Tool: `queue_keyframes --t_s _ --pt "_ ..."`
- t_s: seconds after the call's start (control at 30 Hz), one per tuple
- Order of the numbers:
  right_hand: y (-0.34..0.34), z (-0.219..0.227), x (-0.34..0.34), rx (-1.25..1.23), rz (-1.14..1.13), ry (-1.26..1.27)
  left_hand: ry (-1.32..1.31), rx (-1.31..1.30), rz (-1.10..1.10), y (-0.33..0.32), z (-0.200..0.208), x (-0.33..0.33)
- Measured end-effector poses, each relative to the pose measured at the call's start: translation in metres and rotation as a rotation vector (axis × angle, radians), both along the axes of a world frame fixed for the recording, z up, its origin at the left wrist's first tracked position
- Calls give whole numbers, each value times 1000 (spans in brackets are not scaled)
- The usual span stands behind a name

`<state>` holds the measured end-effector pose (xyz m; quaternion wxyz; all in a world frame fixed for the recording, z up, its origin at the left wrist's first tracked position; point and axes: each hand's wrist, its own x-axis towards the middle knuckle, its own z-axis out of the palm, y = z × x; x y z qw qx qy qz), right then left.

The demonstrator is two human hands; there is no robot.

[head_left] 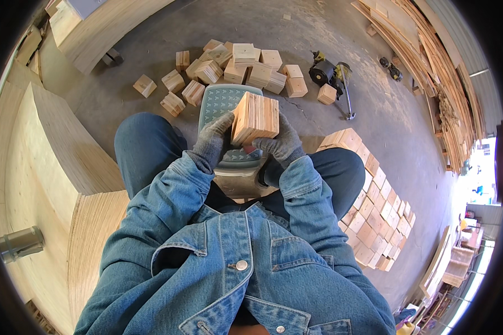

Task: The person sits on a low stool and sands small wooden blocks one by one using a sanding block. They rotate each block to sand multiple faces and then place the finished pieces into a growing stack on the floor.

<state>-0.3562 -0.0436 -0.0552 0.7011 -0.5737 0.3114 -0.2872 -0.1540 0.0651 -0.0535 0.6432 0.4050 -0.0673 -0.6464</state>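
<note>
Between my two grey-gloved hands is a wooden block made of glued layers, its striped side facing up toward me. My left hand grips its left side, and my right hand wraps its right side with the thumb along the lower edge. The block is held above a pale green plastic stool between my knees. Something small and reddish shows under the block, too hidden to name. The fingertips beneath and behind the block are out of sight.
Beyond the stool lies a loose heap of wooden blocks. Power tools and a hammer rest to its right. Neat rows of blocks stand by my right knee. Plywood stacks rise at left, with a metal cup. Long boards line the right wall.
</note>
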Motion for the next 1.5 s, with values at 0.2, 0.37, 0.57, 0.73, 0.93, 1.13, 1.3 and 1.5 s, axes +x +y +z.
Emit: queue_keyframes --t_s 0.2,0.37,0.57,0.73,0.93,1.13,1.3,1.5 --pt "2 -14 5 -29 39 -176 21 -49 13 -3 -17 5" --pt "-2 -15 6 315 73 -294 -60 -42 25 -4 -14 4" --pt "1 3 6 38 7 10 -30 18 75 -5 -8 4" --pt "-5 0 7 281 -44 -75 -60 3 73 -3 -4 4" --pt "-1 -6 2 35 -51 65 -56 3 80 -2 -4 4" --pt "4 5 2 -142 -4 162 -47 24 96 -1 3 2" --pt "-3 1 2 19 -11 115 -15 39 99 -4 7 -3" --pt "-2 15 5 -33 1 273 -28 33 75 -2 5 -2"
